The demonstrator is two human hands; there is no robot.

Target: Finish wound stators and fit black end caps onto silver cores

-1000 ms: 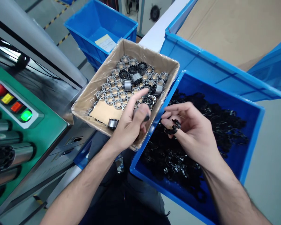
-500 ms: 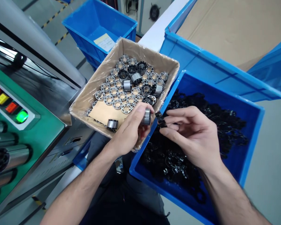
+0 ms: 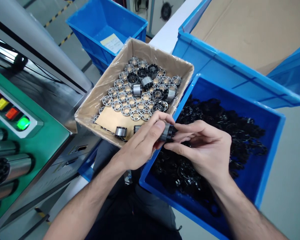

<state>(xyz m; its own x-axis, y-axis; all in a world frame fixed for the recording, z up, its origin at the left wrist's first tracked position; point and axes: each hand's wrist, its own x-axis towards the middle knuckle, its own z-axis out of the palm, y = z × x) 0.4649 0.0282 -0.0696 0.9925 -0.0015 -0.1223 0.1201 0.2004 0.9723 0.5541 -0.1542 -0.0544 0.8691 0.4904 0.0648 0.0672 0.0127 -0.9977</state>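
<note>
My left hand (image 3: 142, 141) pinches a small grey metal ring (image 3: 167, 130) between thumb and fingers. My right hand (image 3: 205, 150) meets it from the right, its fingertips closed on a black plastic ring (image 3: 172, 132) pressed against the metal one. Both hands hover over the near corner of a cardboard box (image 3: 97, 96) lined with plastic film, which holds several metal rings (image 3: 137, 96). Below my right hand a blue bin (image 3: 267, 156) is filled with black plastic rings (image 3: 227, 133).
A green control panel (image 3: 40, 140) with red, yellow and lit green buttons (image 3: 22, 123) stands at the left. Metal cylinders (image 3: 10, 166) jut from it. Another blue bin (image 3: 102, 30) with a paper slip sits behind; a large blue bin (image 3: 215, 66) covered with cardboard lies at the right.
My left hand lifted a metal ring out of the box. My right hand brought a black ring leftward from the bin. The two parts now touch between my fingertips.
</note>
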